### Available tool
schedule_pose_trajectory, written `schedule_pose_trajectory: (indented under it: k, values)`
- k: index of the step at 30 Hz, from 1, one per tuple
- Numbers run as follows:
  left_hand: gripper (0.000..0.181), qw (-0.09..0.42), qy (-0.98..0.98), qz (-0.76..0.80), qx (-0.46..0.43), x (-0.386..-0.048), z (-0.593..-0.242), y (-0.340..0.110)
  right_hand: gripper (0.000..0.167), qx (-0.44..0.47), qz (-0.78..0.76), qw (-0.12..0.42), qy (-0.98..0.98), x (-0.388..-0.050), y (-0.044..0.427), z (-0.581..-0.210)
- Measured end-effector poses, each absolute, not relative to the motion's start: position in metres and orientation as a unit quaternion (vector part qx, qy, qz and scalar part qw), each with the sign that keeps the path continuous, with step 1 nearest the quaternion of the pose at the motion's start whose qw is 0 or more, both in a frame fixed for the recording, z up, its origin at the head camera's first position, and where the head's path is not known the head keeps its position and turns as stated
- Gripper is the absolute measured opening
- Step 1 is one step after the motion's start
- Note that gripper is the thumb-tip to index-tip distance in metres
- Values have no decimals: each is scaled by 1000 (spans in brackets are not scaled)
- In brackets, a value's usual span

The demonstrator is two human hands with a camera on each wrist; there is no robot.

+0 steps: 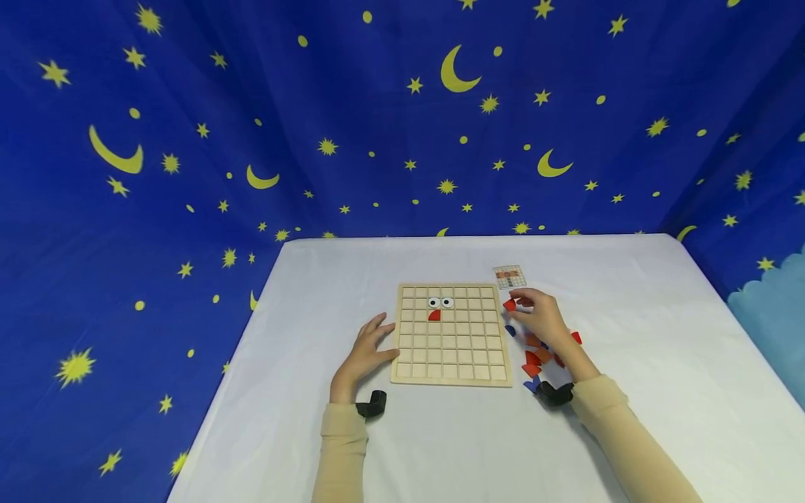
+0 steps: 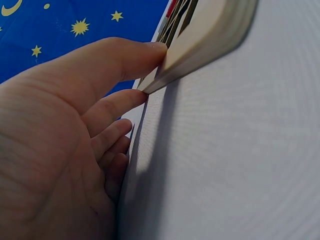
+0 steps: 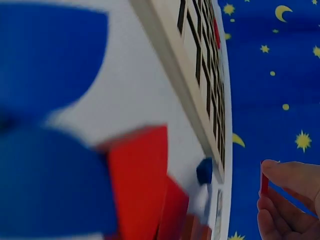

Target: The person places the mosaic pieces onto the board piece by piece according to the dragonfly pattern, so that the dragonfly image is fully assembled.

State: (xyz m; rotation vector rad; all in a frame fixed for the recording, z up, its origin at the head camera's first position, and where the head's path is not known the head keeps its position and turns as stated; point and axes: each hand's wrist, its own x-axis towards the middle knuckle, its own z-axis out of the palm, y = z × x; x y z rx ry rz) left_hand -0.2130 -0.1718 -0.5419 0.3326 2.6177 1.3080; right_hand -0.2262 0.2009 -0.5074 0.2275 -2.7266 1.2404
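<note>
A wooden grid board [image 1: 453,383] lies on the table. It bears two round eye pieces [image 1: 440,302] and a red quarter-round piece [image 1: 434,316] below them. My left hand [image 1: 366,355] touches the board's left edge with the thumb and a finger, both fairly straight; in the left wrist view the thumb [image 2: 125,57] meets the side of the frame. Just beyond the board's right edge, my right hand [image 1: 539,318] pinches a red piece [image 1: 509,305] between thumb and fingers. The right wrist view shows that red piece [image 3: 264,179] edge-on, held above the table.
Red, orange and blue loose pieces [image 1: 532,358] lie beneath the right forearm, beside the board. A blue piece [image 1: 510,331] sits close to the board's right edge. Behind the right hand lies a small pattern card [image 1: 509,276]. A starry blue curtain [image 1: 377,126] hangs behind the table.
</note>
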Motion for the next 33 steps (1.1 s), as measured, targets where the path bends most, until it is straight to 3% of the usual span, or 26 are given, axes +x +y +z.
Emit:
schedule_pose_trajectory:
  k: [22, 33]
  values:
    - [60, 104, 883, 444, 114, -213, -542, -170, 38, 186, 423, 49, -886, -241, 139, -515]
    - [60, 109, 885, 441, 100, -211, -540, -170, 40, 223, 433, 10, -873, -249, 119, -518]
